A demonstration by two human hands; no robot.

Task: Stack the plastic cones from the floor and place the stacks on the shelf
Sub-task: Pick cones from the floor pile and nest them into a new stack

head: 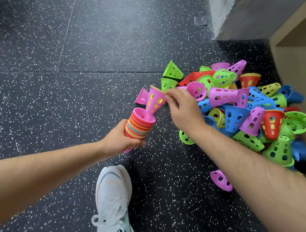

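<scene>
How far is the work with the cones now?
Done: the left hand holds a stack of many nested cones. In hand: the right hand lowers a pink cone, with a yellow one inside, narrow end first into the stack's open top. Left: a big pile of loose cones lies on the floor, and nothing shows on the shelf yet.

A single wide-angle view, from a camera worn on the person's head, looks forward and steeply down at the speckled floor [76, 95] — close enough that both forearms reach in from the bottom edge and fill much of the frame. A white shoe [114, 197] sits almost straight below the lens. The shelf [293, 42] is cut off at the right edge, and straight lines bow near the borders — lens distortion.
</scene>
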